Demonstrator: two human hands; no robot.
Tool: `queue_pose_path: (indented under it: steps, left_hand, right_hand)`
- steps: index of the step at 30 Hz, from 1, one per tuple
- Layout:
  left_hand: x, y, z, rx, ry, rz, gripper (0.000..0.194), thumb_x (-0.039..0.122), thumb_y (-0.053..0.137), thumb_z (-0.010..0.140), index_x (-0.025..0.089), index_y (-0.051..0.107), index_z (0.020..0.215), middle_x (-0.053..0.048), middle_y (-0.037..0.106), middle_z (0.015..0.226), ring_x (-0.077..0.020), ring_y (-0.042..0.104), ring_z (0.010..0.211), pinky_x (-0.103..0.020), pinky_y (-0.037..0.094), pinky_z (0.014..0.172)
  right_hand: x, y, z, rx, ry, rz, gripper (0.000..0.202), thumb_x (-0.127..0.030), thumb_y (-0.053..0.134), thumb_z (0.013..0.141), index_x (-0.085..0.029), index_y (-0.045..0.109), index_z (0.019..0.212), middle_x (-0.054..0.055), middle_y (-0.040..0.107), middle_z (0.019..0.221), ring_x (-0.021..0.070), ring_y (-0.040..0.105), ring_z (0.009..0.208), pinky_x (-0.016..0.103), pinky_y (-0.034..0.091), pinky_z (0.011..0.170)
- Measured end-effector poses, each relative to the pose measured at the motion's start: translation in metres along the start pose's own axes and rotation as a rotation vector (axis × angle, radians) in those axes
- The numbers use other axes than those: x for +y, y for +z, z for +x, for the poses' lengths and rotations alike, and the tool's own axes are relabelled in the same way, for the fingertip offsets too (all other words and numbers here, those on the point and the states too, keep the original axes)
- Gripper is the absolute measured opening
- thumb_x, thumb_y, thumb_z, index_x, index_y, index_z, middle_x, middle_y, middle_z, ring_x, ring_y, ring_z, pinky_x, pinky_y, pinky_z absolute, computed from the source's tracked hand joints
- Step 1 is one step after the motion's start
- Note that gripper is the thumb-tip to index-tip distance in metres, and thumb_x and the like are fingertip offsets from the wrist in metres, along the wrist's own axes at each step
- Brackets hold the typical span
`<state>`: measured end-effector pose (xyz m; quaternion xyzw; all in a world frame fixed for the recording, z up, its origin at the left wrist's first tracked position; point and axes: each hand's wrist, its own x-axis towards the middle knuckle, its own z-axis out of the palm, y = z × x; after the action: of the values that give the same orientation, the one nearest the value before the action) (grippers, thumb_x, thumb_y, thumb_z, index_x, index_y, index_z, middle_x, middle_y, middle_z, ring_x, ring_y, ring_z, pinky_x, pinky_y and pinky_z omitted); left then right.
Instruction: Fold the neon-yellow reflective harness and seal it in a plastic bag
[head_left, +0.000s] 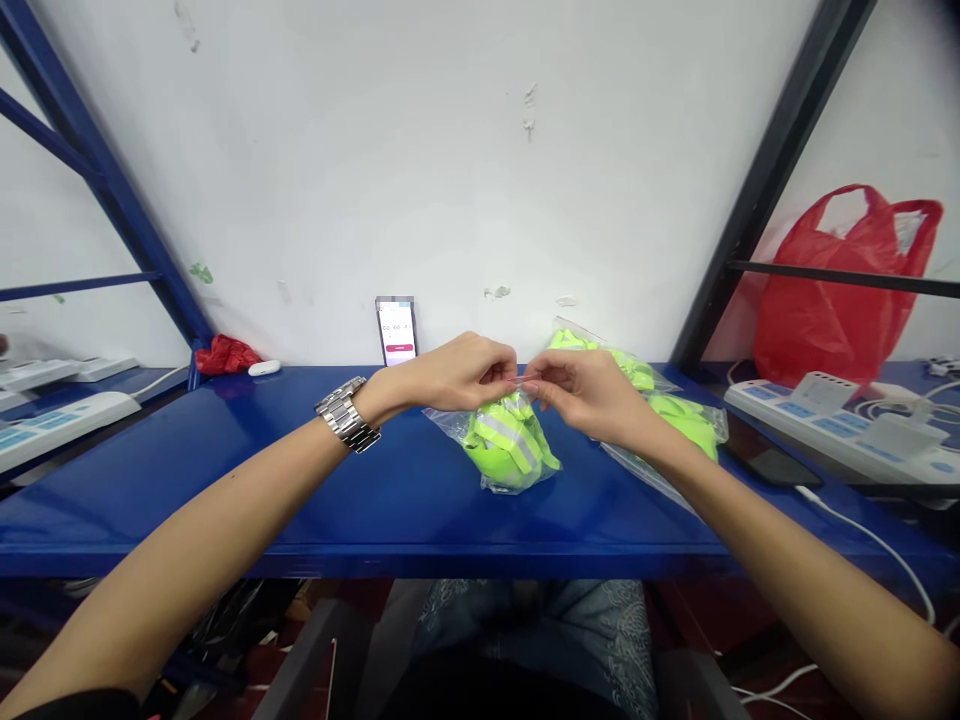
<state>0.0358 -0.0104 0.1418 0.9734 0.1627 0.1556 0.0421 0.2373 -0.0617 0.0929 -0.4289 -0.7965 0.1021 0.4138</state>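
Note:
A clear plastic bag (501, 486) with a folded neon-yellow reflective vest (502, 455) inside stands on the blue table in front of me. Both hands pinch the bag's top edge, fingertips nearly meeting. My left hand (457, 372), with a metal watch (349, 414) on its wrist, is closed on the left part of that edge. On the right part, my right hand (592, 390) is closed too, thumb against forefinger. Grey reflective strips show on the vest. Behind my right hand and forearm lie more bagged neon-yellow items (686, 422), partly hidden.
A phone (397, 330) showing a timer leans on the wall. A red cloth or bag (225, 354) and a white case (264, 368) lie at left. To the right are a dark phone (772, 458) on a cable, a power strip (847, 425) and a red plastic bag (832, 300).

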Motion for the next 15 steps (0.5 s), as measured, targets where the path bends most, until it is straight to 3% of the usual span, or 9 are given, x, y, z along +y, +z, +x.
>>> queue_pose_path:
  steps: [8,15]
  left_hand:
    - [-0.002,0.008,0.001,0.049,-0.024,-0.01,0.022,0.033,0.054,0.09,0.015,0.062,0.08,0.0,0.06,0.06,-0.0087,0.046,0.05,-0.024,0.035,0.055]
    - [-0.016,0.001,-0.023,0.002,-0.15,-0.15,0.034,0.046,0.056,0.09,0.014,0.068,0.091,-0.006,0.069,0.076,-0.0126,0.059,0.064,-0.023,0.04,0.056]
  right_hand:
    - [-0.003,-0.001,0.005,0.009,-0.012,-0.158,0.008,-0.023,0.059,0.081,-0.018,0.065,0.077,0.002,0.065,0.064,0.0157,0.056,0.057,0.029,0.039,0.055]
    - [0.016,-0.007,0.0,0.115,0.126,-0.007,0.014,-0.03,0.062,0.081,-0.017,0.063,0.076,0.003,0.063,0.063,0.0163,0.058,0.056,0.03,0.043,0.054]
